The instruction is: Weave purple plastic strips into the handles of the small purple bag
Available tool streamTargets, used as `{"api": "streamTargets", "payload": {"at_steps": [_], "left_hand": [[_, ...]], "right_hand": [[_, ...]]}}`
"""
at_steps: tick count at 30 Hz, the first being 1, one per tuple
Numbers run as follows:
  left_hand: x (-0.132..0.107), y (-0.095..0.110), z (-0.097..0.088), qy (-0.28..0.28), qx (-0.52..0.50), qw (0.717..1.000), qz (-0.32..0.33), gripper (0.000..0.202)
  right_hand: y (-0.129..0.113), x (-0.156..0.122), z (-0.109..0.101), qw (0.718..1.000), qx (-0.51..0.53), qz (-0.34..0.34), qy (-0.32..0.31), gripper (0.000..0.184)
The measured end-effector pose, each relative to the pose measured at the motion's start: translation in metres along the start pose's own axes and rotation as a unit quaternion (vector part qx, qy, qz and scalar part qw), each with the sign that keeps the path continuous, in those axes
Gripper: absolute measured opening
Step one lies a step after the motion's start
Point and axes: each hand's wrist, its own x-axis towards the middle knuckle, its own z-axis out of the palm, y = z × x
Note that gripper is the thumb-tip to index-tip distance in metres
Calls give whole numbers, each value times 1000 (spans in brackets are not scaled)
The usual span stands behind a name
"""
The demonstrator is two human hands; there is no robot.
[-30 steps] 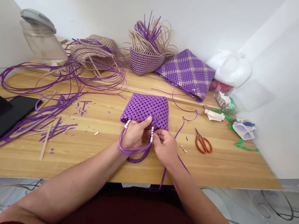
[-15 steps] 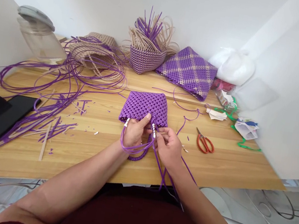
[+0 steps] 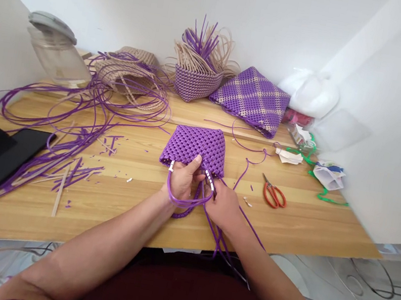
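Near the front edge of the wooden table [image 3: 129, 210], the left hand [image 3: 181, 182] has its fingers closed on the lower rim of a small purple woven bag [image 3: 196, 145], with the handle loop [image 3: 186, 203] around it. The right hand [image 3: 225, 206], just beside it, pinches purple cords [image 3: 215, 232] that hang over the table edge. Red scissors [image 3: 274, 193] lie to the right. A half-woven basket [image 3: 195, 81] stands by the wall.
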Motion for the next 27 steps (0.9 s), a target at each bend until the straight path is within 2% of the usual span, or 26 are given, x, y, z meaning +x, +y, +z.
{"api": "streamTargets", "payload": {"at_steps": [3,6,11,18,24,27], "left_hand": [[-6,0,3,-45,-15,999,3,34],[-12,-1,5,-104,15,994,-15,35],[-16,-2,4,-98,50,994,-20,36],[-9,1,2,-99,45,994,-12,30],[-3,-12,-1,-197,41,980,9,32],[2,-19,-5,-209,65,974,50,26]], "right_hand": [[-2,4,0,999,-38,-13,-36,19],[-4,7,0,997,-57,-9,-57,22],[-9,8,-6,993,-77,9,-88,24],[-12,12,-16,992,-58,-17,-109,24],[-9,12,-20,991,-58,-13,-119,25],[-11,11,-19,991,-44,-8,-124,25]]}}
